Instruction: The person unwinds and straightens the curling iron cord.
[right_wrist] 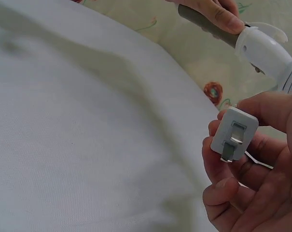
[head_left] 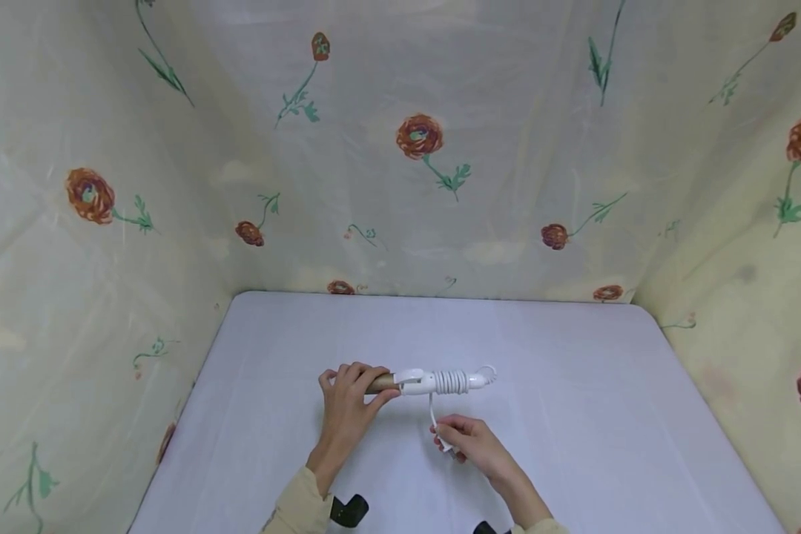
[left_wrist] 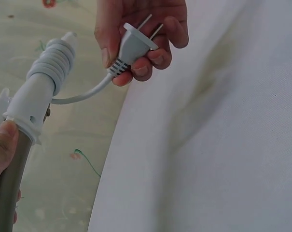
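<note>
A curling iron with a white handle (head_left: 427, 383) and a brownish metal barrel (left_wrist: 13, 181) is held roughly level above the table. My left hand (head_left: 347, 408) grips the barrel close to the handle, thumb along the near side. White cord (head_left: 452, 382) is wound in several turns round the handle, and a short length hangs from it. At that length's end my right hand (head_left: 474, 445) pinches the white two-pin plug (left_wrist: 136, 43) between thumb and fingers. In the right wrist view the plug's flat prongs (right_wrist: 237, 133) point out of the hand. The left fingers behind the barrel are partly hidden.
A white-covered table (head_left: 541, 356) lies under both hands. Pale curtains (head_left: 494, 185) with a printed flower pattern stand round its back and sides. Black wrist mounts (head_left: 350, 511) show near the sleeves at the bottom of the head view.
</note>
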### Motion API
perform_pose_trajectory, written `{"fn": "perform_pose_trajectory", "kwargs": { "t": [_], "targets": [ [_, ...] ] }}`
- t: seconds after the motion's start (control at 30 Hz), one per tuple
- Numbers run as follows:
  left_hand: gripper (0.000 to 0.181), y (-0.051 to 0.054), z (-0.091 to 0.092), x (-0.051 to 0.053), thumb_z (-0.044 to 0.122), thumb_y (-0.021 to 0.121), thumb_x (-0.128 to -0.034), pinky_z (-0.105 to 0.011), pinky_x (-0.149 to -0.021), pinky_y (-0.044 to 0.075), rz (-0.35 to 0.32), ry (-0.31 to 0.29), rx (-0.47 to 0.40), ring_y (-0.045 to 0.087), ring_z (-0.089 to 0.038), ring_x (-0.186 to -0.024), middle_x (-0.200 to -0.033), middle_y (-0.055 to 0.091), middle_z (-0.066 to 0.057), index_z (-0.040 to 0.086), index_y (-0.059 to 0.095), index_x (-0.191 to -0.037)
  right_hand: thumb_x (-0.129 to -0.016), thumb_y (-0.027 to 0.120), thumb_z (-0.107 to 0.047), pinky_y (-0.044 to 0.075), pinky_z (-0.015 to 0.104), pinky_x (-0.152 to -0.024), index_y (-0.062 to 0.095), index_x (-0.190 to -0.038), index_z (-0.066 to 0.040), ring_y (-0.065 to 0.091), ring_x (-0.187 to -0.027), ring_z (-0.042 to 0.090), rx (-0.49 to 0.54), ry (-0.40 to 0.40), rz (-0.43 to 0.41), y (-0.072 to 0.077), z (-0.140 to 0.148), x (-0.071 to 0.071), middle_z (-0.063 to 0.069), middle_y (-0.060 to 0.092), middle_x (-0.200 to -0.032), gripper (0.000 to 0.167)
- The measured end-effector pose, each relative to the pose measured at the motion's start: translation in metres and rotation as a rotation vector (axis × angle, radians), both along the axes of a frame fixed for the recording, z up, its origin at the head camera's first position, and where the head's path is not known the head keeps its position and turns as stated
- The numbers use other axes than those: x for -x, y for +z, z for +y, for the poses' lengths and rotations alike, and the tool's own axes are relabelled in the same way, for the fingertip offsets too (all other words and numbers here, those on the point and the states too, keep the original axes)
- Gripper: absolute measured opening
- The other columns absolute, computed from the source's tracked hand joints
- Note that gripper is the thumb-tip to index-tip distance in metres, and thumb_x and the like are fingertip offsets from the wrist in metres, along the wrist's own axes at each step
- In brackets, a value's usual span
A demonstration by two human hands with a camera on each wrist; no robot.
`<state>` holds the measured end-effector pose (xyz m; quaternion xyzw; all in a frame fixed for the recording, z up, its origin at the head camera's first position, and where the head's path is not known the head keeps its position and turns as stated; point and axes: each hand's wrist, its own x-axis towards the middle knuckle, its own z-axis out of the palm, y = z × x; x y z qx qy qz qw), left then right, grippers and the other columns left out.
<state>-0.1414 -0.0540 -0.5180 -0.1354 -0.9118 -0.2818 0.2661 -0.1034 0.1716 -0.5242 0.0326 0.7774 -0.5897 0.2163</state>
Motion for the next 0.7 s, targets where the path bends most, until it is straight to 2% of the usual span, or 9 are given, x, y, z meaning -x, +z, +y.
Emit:
{"fn": "perform_pose_trajectory", "kwargs": {
  "t": [0.33, 0.5, 0.7],
  "targets": [
    [0.038, 0.003, -0.002, -0.004, 0.049, 0.074, -0.0711, -0.046, -0.088, 0.027, -0.011, -0.013, -0.004, 0.056, -0.015, -0.084, -0.09, 0.067, 0.006, 0.024, 0.07, -0.101, -0.09, 0.063, -0.032, 0.036, 0.024, -0.053, 0.063, -0.105, -0.002, 0.046, -0.066, 0.012, -0.046, -0.016, -0.011, -0.009, 0.002, 0.007, 0.003, 0.063, -0.084, 0.034],
    [0.037, 0.002, -0.002, -0.005, 0.047, 0.075, -0.0707, -0.047, -0.089, 0.027, -0.006, -0.017, -0.008, 0.056, -0.014, -0.085, -0.089, 0.067, 0.007, 0.025, 0.07, -0.1, -0.092, 0.062, -0.027, 0.037, 0.025, -0.054, 0.061, -0.103, -0.003, 0.046, -0.066, 0.013, -0.079, -0.015, 0.02, -0.013, 0.003, 0.009, 0.002, 0.062, -0.083, 0.027],
    [0.038, 0.004, -0.003, -0.004, 0.046, 0.076, -0.07, -0.048, -0.09, 0.027, 0.007, -0.03, -0.03, 0.057, -0.015, -0.086, -0.091, 0.066, 0.006, 0.024, 0.07, -0.1, -0.092, 0.061, -0.022, 0.042, 0.029, -0.058, 0.06, -0.1, -0.002, 0.05, -0.07, 0.016, -0.123, -0.013, 0.061, -0.011, 0.001, 0.014, 0.002, 0.06, -0.082, 0.021]
  ]
}}
